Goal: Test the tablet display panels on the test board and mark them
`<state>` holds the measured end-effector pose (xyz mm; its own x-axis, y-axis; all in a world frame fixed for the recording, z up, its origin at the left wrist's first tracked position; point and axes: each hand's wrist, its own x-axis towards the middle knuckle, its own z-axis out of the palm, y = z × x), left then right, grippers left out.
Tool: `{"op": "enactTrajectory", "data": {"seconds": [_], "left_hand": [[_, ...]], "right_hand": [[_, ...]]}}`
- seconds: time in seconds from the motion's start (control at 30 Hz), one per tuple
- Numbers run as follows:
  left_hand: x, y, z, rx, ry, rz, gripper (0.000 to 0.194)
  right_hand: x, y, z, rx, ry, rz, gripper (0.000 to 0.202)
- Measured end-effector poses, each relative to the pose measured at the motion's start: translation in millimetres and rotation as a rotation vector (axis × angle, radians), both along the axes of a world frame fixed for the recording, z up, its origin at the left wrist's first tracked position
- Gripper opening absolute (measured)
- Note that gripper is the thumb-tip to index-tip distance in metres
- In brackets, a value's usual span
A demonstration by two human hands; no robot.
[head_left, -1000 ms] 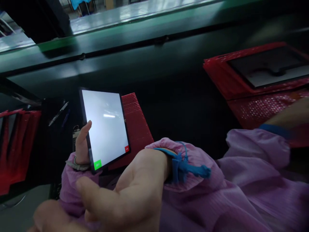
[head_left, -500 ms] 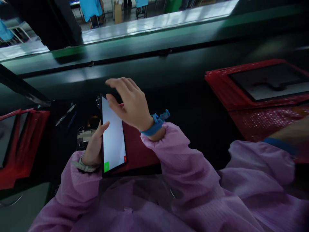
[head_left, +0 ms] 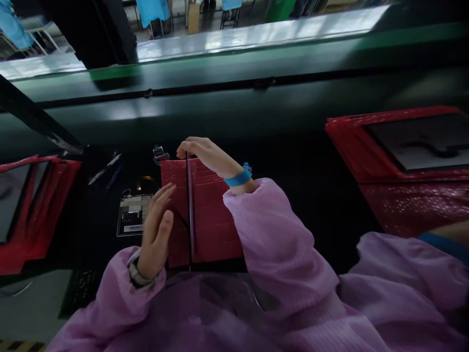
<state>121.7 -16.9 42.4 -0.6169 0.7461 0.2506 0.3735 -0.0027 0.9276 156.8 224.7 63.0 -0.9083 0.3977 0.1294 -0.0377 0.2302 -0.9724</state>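
A thin tablet (head_left: 190, 215) stands on its long side, seen nearly edge-on, over a red bubble-wrap pouch (head_left: 218, 220). My right hand (head_left: 208, 155), with a blue band at its wrist, has its fingers bent over the tablet's far end and grips it there. Left of the tablet, my left hand (head_left: 157, 232) is apart from it, fingers raised and thumb spread, holding nothing. The screen's face is hidden from this angle. A metal clip (head_left: 159, 154) lies at the pouch's far left corner.
Left of the pouch lie a circuit-board assembly (head_left: 132, 214), a roll of amber tape (head_left: 146, 183) and a pen (head_left: 105, 169). Red pouches with devices (head_left: 54, 210) are stacked at far left. Another stack (head_left: 421, 142) is at right, near a co-worker's sleeve (head_left: 403, 266).
The tablet has turned from lit screen facing me to edge-on. My left hand has let go of it and opened; my right hand, earlier raised above it, now grips its far end.
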Motion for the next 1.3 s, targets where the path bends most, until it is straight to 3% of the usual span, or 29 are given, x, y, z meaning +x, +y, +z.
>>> {"op": "enactTrajectory", "data": {"seconds": [0.07,0.13,0.2,0.3,0.47,0.73,1.3], "left_hand": [[-14,-27,-18.5,-0.134,0.390,0.204,0.030],[-26,-50,-38.4,-0.339,0.644,0.316,0.028],[-33,-65,-55.2,-0.503,0.768,0.311,0.032],[-33,-74,-68.6,-0.590,0.891,0.264,0.037],[-29,-72,-70.8,-0.652,1.009,0.244,0.041],[-33,-70,-73.0,-0.587,1.127,0.227,0.037],[-40,-66,-77.3,-0.487,1.204,0.227,0.035]], "right_hand": [[2,3,-1.0,0.065,0.006,-0.002,0.040],[4,6,-1.9,0.092,0.006,0.012,0.039],[6,7,-2.1,0.093,0.001,0.030,0.040],[8,7,-1.5,0.097,-0.020,0.038,0.041],[12,7,-2.2,0.074,-0.020,0.028,0.041],[13,11,-6.0,0.036,0.000,0.031,0.040],[40,2,-36.1,-0.326,0.214,-0.332,0.041]]}}
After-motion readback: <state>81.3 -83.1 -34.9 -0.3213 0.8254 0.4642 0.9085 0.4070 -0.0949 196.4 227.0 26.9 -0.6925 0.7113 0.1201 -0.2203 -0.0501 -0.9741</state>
